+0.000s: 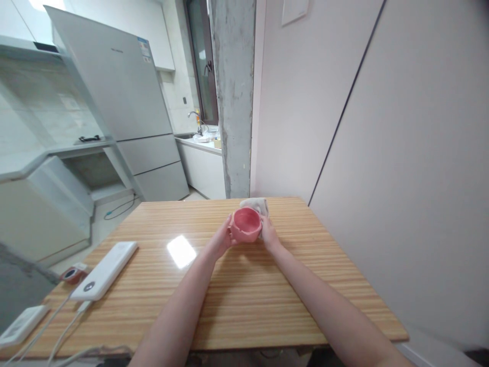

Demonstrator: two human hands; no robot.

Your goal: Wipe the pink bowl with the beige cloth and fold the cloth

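A small pink bowl [244,233] with a notched rim is held between both hands above the far half of the table, its opening tilted towards me. My left hand [223,237] grips its left side, fingers curled round the wall. On the other side, my right hand [269,234] is closed on a pale grey cloth [255,204]. Part of the cloth lies between those fingers and the bowl's right side, and the rest bunches up behind the rim. Some right fingertips are hidden.
The wood-grain table [244,295] carries a white power bank [109,270] with cables, a white power strip [23,325] and a small reddish device [73,274] at left. A pale wall [344,153] runs along the right; a fridge [110,86] and sink counter stand beyond.
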